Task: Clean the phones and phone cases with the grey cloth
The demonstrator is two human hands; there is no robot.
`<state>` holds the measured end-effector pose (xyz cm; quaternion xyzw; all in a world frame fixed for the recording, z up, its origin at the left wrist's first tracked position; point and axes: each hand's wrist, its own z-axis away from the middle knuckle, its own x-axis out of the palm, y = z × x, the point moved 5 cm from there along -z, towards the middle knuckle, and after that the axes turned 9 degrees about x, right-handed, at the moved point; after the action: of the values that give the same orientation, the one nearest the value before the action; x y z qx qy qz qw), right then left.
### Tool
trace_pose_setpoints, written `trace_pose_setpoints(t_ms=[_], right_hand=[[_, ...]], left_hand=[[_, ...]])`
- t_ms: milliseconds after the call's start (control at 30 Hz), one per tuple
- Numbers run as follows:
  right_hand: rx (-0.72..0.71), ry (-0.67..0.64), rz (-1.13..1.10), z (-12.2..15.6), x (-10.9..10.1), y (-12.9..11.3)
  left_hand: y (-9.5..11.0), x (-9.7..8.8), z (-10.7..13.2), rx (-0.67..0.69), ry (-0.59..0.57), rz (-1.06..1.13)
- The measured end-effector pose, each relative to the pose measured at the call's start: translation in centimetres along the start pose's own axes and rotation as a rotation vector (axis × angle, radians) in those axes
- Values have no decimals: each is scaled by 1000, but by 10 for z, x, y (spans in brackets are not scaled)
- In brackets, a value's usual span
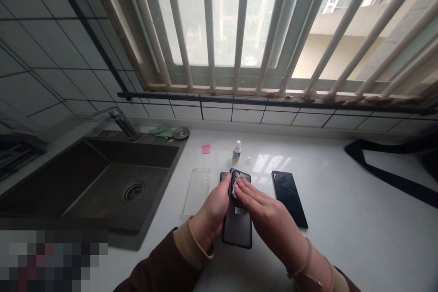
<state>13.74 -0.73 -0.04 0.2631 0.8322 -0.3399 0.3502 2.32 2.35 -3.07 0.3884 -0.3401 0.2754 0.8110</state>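
Note:
My left hand (212,205) grips the sides of a dark grey smartphone (237,232), which lies back-up on the white counter (342,237). My right hand (263,205) presses a small white wipe (237,187) against the phone's upper end with flat fingers. The wipe and my fingers hide most of the camera area. A clear phone case (197,191) lies just left of my left hand. A black smartphone (289,198) lies to the right, just beyond my right hand's fingers.
A small white dropper bottle (237,151) and a pink sticky note (205,148) sit further back on the counter. A dark sink (112,182) with a tap (126,123) lies left. A black strap (386,169) rests at right. A barred window (212,18) rises behind.

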Motion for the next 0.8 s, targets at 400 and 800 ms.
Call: trace_pose_setpoints(t_ms=[400,800], right_hand=[[420,338,-226,8,-32,24],[121,106,-128,-5,-16,2]], left_hand=[[-7,-6,2,-77,-178,-201],[-17,-7,2,-149,-274,-170]])
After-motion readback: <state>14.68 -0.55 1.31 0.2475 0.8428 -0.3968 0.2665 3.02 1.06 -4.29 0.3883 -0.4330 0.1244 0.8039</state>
